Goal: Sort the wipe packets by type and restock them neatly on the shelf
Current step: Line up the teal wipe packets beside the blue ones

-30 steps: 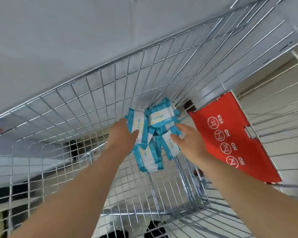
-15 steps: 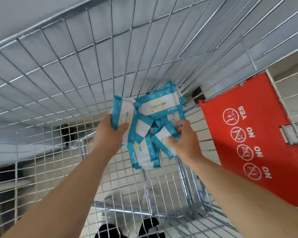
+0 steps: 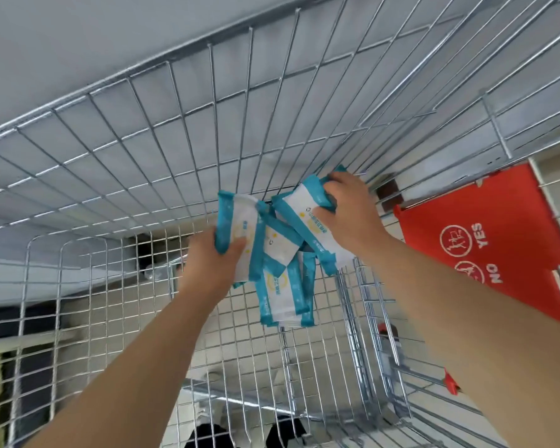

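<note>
Head view | your right hand [image 3: 349, 218] leaves the lower edge of the bundle [image 3: 282, 286] and now curls over the top wipe packet [image 3: 301, 218] | your left hand [image 3: 212, 263] still pinches the left packet [image 3: 236, 224] | all held inside the wire cart [image 3: 175, 150], shelf unseen | likely separating packets; sorting barely begun

Inside the wire shopping trolley [image 3: 172, 61], a bunch of blue-and-white wipe packets [image 3: 280, 287] hangs over the mesh floor, near the red safety-sign flap [image 3: 505, 202].
</note>
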`<state>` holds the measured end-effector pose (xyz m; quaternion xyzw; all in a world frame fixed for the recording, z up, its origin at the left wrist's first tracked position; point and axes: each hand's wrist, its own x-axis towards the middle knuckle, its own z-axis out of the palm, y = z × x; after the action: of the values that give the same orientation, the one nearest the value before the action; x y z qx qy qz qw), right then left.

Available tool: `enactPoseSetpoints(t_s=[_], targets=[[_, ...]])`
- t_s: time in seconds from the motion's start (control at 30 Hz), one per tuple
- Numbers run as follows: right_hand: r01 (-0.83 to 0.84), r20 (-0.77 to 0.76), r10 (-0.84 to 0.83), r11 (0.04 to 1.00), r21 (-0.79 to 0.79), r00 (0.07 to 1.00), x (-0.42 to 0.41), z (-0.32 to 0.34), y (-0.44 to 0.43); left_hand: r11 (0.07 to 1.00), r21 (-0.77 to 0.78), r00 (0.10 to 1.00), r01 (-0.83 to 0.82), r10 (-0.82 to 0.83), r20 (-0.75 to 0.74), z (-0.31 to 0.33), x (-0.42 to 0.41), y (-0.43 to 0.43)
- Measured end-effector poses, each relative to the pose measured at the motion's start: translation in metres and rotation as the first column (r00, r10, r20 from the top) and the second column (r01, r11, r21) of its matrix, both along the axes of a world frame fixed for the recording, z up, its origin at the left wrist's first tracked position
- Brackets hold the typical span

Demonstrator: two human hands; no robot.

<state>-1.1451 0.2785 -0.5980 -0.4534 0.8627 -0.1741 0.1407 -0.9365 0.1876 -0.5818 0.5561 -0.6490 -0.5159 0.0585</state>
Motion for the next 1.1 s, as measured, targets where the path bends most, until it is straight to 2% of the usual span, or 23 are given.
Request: enactPoseSetpoints(t_s=[0.07,0.13,0.2,0.37,0.47,0.53,0.7,0.83,1.0,1.1], targets=[[0.003,-0.090,0.001,0.999,0.047,0.996,0.000,-0.002,-0.004,1.000,0.015,1.000,-0.025,0.025,0.001,-0.009,-0.008,-0.003],[0.035,-0.181,-0.022,0.997,0.064,0.983,0.003,-0.001,-0.002,0.993,0.022,0.993,-0.119,0.118,0.013,-0.017,-0.014,-0.006],[0.067,-0.198,-0.049,0.994,0.083,0.979,0.009,0.001,0.002,0.980,0.051,0.982,-0.190,0.190,0.012,-0.021,-0.019,-0.007],[0.138,0.037,-0.142,0.986,0.089,0.989,0.021,0.008,0.012,0.981,0.108,0.985,-0.164,0.170,-0.042,-0.015,-0.020,-0.004],[0.209,0.053,-0.216,0.972,0.110,0.975,0.026,0.020,0.020,0.991,0.083,0.990,-0.109,0.116,-0.081,-0.005,-0.011,-0.004],[0.260,0.085,-0.266,0.963,0.072,0.960,0.032,0.034,0.026,0.996,0.059,0.991,-0.073,0.079,-0.107,0.006,-0.001,-0.005],[0.370,0.201,-0.351,0.927,-0.065,0.914,0.055,0.085,0.034,0.996,0.089,0.977,0.024,-0.004,-0.212,0.054,0.028,-0.010],[0.387,0.179,-0.358,0.908,-0.162,0.916,0.087,0.143,0.032,0.995,0.047,0.959,0.084,-0.067,-0.276,0.110,0.055,-0.015],[0.431,0.302,-0.340,0.844,-0.320,0.891,0.133,0.229,0.026,0.998,0.013,0.948,0.068,-0.061,-0.312,0.191,0.097,-0.017],[0.383,0.312,-0.274,0.844,-0.376,0.910,0.160,0.282,0.024,1.000,0.002,0.941,0.030,-0.027,-0.338,0.240,0.131,-0.012]])
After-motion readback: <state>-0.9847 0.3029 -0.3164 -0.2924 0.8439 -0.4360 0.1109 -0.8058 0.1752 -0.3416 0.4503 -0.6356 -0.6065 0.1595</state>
